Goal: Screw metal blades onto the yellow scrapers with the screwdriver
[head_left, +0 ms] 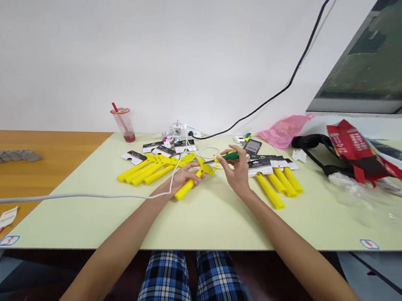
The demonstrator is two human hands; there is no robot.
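Note:
My left hand (185, 175) is closed around a yellow plastic tool (184, 190) with a round hollow handle and a wider head. In my right hand (239, 171) is a screwdriver (231, 156) with a green and yellow handle, its shaft pointing left at the tool's head. Whether the tip touches the head is too small to tell. Left of my left hand, several similar yellow tools (140, 172) lie side by side. To the right of my right hand lie several more yellow handles (270, 190), beside black-and-white cards (260, 166) that overlap their far ends.
A white cable (118, 195) runs across my left wrist. Near the wall stand a cup with a red straw (123, 125) and a power strip (179, 129) with a black cord (288, 82). Pink plastic (283, 130), a black looped object (313, 143) and red packaging (356, 149) occupy the right side.

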